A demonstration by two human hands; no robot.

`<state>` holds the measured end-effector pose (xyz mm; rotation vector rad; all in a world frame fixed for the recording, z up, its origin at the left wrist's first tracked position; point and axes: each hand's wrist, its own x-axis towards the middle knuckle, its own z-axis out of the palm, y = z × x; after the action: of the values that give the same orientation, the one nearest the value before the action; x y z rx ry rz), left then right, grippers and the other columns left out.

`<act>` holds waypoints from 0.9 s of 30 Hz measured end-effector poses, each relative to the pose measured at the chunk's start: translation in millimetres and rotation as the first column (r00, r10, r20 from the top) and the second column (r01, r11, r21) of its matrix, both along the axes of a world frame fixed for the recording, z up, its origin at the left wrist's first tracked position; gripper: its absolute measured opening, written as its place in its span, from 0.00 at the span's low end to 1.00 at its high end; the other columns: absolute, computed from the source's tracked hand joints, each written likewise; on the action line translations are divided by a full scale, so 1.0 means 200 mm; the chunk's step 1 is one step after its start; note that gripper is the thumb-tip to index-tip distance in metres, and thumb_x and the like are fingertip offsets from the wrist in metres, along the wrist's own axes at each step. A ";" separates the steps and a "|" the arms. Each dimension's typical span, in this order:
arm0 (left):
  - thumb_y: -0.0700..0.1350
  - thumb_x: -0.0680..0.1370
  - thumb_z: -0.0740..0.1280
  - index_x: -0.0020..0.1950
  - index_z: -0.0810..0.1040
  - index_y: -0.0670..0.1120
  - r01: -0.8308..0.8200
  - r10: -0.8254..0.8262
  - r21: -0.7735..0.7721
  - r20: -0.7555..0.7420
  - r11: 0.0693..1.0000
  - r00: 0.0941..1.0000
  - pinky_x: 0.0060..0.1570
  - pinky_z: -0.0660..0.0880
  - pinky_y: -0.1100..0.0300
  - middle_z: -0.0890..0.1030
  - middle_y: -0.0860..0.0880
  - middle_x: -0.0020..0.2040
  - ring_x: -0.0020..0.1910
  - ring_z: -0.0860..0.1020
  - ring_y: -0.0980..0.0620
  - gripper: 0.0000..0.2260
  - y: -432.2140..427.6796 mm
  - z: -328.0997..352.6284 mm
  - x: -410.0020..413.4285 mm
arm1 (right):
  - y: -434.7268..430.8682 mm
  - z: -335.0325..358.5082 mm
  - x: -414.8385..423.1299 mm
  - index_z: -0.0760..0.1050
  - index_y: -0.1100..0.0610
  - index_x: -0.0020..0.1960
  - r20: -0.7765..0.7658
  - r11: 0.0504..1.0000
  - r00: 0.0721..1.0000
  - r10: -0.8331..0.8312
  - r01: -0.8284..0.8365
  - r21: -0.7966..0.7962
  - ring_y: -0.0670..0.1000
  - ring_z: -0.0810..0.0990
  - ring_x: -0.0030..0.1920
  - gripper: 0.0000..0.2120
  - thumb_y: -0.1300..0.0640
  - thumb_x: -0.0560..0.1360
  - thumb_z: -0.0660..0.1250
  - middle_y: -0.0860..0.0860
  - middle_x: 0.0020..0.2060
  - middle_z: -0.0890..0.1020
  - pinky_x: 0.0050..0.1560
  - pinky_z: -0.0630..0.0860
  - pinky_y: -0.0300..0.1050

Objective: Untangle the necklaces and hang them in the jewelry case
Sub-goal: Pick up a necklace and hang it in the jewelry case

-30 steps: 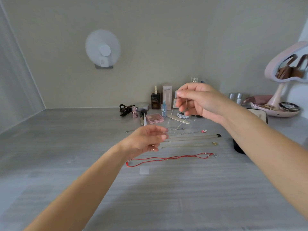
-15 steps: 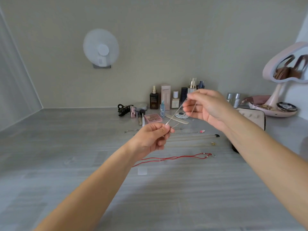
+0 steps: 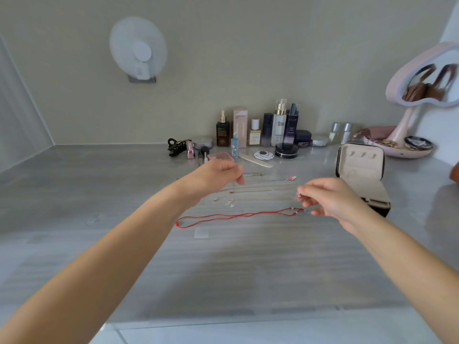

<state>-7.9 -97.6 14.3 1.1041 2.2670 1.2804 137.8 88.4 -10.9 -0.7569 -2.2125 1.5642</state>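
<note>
My left hand and my right hand are spread apart low over the grey table, each pinching an end of a thin silver chain stretched faintly between them. Several other necklaces lie in rows on the table: a red cord necklace nearest me, and a silver chain with a pink charm farther back. The jewelry case stands open at the right, its beige lid upright with hooks showing.
Cosmetic bottles and jars line the back wall, with a black hair claw and a brush to their left. A pink heart-shaped mirror on a tray stands at the far right. A white fan hangs on the wall.
Both hands came down from chest height and moved apart, the right one swinging right toward the case. The thin chain went from hanging between them to stretched out low over the table.
</note>
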 end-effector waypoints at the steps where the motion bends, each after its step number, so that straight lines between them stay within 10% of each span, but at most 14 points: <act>1: 0.47 0.80 0.58 0.36 0.75 0.49 0.019 -0.020 0.022 0.043 1.000 0.999 0.52 0.68 0.59 0.79 0.51 0.41 0.43 0.74 0.56 0.14 0.02 0.02 0.01 | -0.01 -0.01 0.01 0.78 0.58 0.39 0.017 1.000 1.000 0.009 -0.009 0.005 0.46 0.76 0.34 0.06 0.59 0.74 0.66 0.50 0.35 0.81 0.32 0.71 0.38; 5: 0.46 0.80 0.58 0.36 0.74 0.46 0.143 -0.156 0.084 0.188 0.986 0.970 0.65 0.71 0.47 0.77 0.54 0.26 0.40 0.78 0.51 0.14 0.11 0.05 0.04 | -0.02 -0.03 0.03 0.79 0.56 0.39 0.085 0.996 0.995 0.056 -0.061 0.057 0.45 0.76 0.33 0.06 0.58 0.73 0.67 0.49 0.35 0.82 0.30 0.70 0.36; 10: 0.47 0.80 0.58 0.38 0.74 0.47 0.268 -0.265 0.013 0.204 0.963 0.942 0.50 0.72 0.54 0.74 0.55 0.26 0.32 0.77 0.56 0.12 0.27 0.09 0.10 | 0.00 0.02 0.02 0.80 0.57 0.48 0.103 0.979 0.991 0.086 -0.103 0.178 0.43 0.76 0.33 0.07 0.56 0.74 0.66 0.49 0.41 0.82 0.33 0.72 0.35; 14: 0.47 0.80 0.59 0.37 0.74 0.47 0.352 -0.335 -0.077 0.173 0.933 0.926 0.45 0.72 0.59 0.75 0.53 0.31 0.31 0.77 0.58 0.13 0.39 0.12 0.12 | 0.03 0.16 -0.01 0.76 0.57 0.54 -0.167 0.975 0.965 0.204 -0.215 -0.053 0.47 0.79 0.34 0.11 0.54 0.79 0.59 0.50 0.44 0.83 0.34 0.75 0.39; 19: 0.49 0.79 0.61 0.36 0.74 0.46 0.346 -0.325 -0.117 0.167 0.931 0.931 0.49 0.73 0.56 0.76 0.51 0.32 0.32 0.76 0.56 0.13 0.54 0.14 0.10 | 0.14 0.24 0.00 0.76 0.59 0.55 -0.009 0.946 0.946 0.325 -0.325 -0.002 0.45 0.78 0.33 0.09 0.59 0.78 0.61 0.50 0.39 0.82 0.30 0.69 0.34; 27: 0.52 0.79 0.59 0.38 0.75 0.47 0.330 -0.300 -0.087 0.248 0.940 0.921 0.47 0.73 0.57 0.78 0.50 0.35 0.36 0.79 0.53 0.15 0.79 0.10 0.14 | 0.38 0.28 0.05 0.77 0.55 0.37 0.077 0.946 0.988 0.135 -0.152 0.285 0.40 0.71 0.24 0.06 0.59 0.72 0.69 0.49 0.29 0.78 0.28 0.68 0.35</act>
<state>21.0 60.1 34.2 1.1514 1.8794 1.0584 147.6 165.2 44.6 -0.5686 -2.5141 1.2485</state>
